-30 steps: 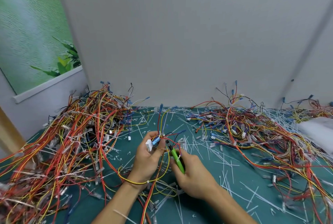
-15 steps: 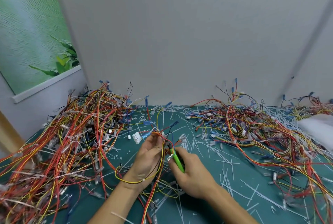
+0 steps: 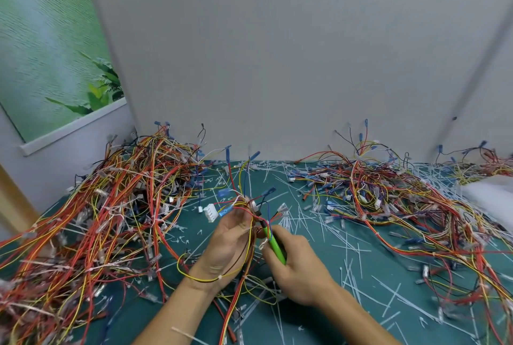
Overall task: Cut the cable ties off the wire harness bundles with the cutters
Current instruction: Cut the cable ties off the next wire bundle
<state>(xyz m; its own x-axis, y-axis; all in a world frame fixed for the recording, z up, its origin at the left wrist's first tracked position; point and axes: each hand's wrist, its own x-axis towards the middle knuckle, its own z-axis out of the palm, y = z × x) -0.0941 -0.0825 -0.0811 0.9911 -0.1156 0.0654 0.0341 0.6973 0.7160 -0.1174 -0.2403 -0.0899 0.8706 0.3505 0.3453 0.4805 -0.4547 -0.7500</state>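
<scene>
Left hand (image 3: 227, 244): fingers curled round a small wire harness bundle (image 3: 244, 205), held up over the green mat (image 3: 319, 178)
Right hand (image 3: 297, 267): grips the green-handled cutters (image 3: 274, 244), tip pointing up into the bundle's wires
Cutter blades: hidden among wires, cannot tell
Mat: harness piles (image 3: 111, 205) left and right, cut ties (image 3: 352, 278) strewn between

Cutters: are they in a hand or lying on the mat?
In a hand: the right hand grips the cutters, tip at the harness.

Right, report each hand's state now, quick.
Left hand: holding a wire harness bundle.
Right hand: gripping the green-handled cutters.
</scene>
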